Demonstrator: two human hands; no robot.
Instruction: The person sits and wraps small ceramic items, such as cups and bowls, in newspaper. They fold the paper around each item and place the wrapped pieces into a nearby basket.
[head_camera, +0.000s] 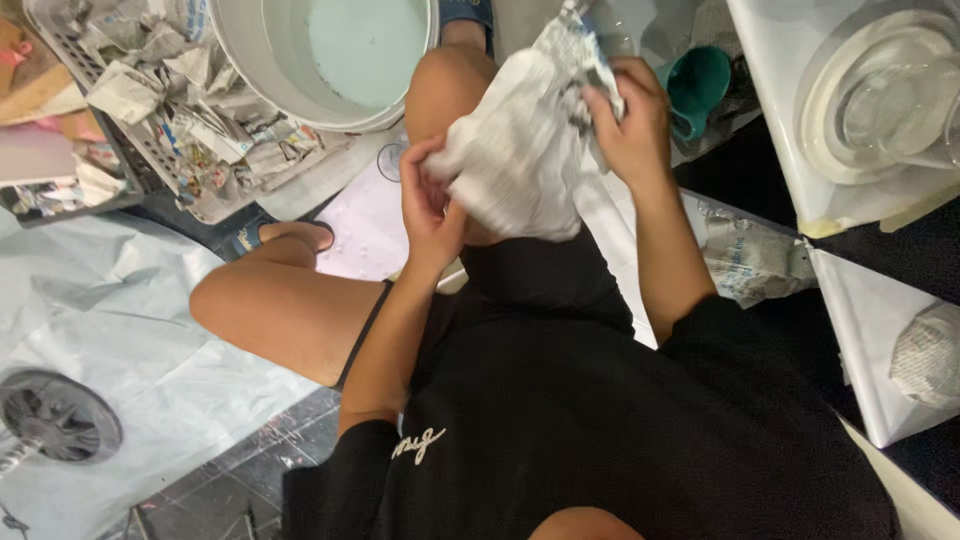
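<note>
Crumpled newspaper sheet (520, 150), grey-white with dark blurred print, held in front of the person's chest and above the bent right knee. Surface heavily creased; it bulges like a loose wrap, so something may be inside, but contents cannot be made out. Motion blur softens the lower edge. Upper corner bunches into a dark twisted tuft near the right hand.

Left hand (430, 200): fingers curled, gripping the sheet's lower left edge, thumb side pressed into the paper. Right hand (625, 115): closed over the sheet's upper right part, fingers wrapped across the top of the bundle.

Person seated low, in black knit shirt and dark shorts, knees bare, blue sandals on both feet.

Surroundings:
- white round plastic bucket (330, 60), pale green-tinted inside, just beyond the knees.
- grey slotted plastic basket (60, 45) at upper left, filled with crumpled newspaper pieces, touching the bucket's side.
- teal plastic cup (700, 85), lying tilted, just right of the right hand.
- clear round glass dish (885, 95) on a white worktop (780, 60) at upper right.
- two newspaper-wrapped bundles (755, 260) at right, one beside the forearm, one near the right frame edge on a white sheet.
- pale plastic sheeting (110, 300) covers the floor at left; a dark round fan grille (55, 415) lies on it.
</note>
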